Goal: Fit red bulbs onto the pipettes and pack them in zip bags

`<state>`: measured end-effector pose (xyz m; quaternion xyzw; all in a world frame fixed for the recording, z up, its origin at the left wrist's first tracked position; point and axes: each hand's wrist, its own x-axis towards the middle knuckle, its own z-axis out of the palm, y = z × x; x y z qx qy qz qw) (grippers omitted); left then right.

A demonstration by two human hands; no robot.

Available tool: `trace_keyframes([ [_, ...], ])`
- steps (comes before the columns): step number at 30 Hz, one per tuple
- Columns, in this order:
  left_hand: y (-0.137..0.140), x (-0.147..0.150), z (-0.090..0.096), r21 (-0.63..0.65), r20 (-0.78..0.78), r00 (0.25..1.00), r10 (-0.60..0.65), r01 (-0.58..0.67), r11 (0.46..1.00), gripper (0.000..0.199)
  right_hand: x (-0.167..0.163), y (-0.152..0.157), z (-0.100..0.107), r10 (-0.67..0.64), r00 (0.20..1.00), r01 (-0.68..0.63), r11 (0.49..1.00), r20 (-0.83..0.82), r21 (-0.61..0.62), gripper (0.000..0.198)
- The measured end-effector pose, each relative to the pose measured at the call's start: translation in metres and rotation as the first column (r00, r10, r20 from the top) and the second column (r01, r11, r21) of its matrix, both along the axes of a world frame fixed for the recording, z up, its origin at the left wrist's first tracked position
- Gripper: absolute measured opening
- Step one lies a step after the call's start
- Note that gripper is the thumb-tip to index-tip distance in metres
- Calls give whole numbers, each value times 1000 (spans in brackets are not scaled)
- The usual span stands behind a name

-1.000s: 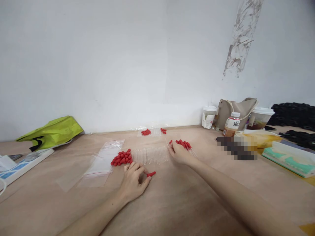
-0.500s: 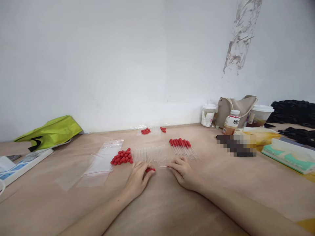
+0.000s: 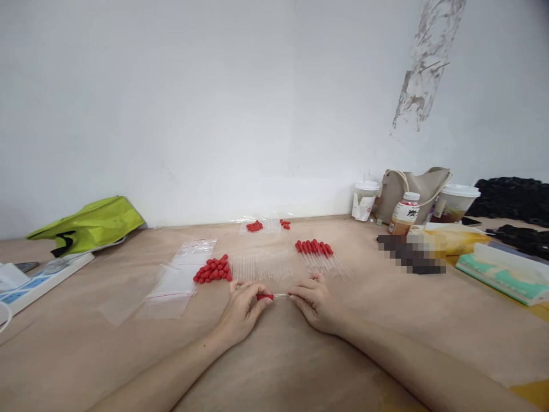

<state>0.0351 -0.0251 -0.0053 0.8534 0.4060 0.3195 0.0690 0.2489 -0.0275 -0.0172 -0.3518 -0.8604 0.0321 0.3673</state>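
Observation:
Between the thumb and fingers of my left hand [image 3: 243, 309] is a red rubber dropper bulb [image 3: 266, 296], its open end facing right. My right hand [image 3: 316, 304] pinches a thin glass dropper tube [image 3: 281, 295] that lies level. The tube's left end meets the bulb's mouth; how deep it sits inside I cannot tell. Beyond my left hand is a heap of red bulbs [image 3: 213, 270]. Loose glass tubes [image 3: 261, 266] lie side by side beyond the gap between my hands. Several droppers with red bulbs fitted [image 3: 315, 249] lie in a row past my right hand.
Clear zip bags [image 3: 178, 274] lie left of the bulbs. At the wall, a plastic bag [image 3: 271, 225] has more red bulbs by it. A power strip [image 3: 47, 283] and green bag [image 3: 92, 225] stand left; a bottle [image 3: 404, 214], cups and tissue pack [image 3: 501, 272] right.
The glass tube and the red bulb, apart before, now meet end to end. My hands have come slightly closer together. The camera view has shifted a little.

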Motion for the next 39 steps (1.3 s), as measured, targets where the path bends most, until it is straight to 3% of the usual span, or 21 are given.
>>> trace_keyframes([
  [12,-6,3,10,-17,-85,990,-109,108,994,19,3,5,-3,34,996,-37,999,88,33,23],
  [22,-1,0,4,111,-177,977,-118,139,984,19,-3,-5,0,-114,964,64,976,241,206,15],
  [28,-1,0,4,118,-228,957,-181,211,970,22,-5,-7,-4,-82,975,47,984,204,171,15],
  [39,-1,2,3,122,-218,958,-188,218,968,22,-14,-8,-4,-116,974,83,982,194,170,17],
])
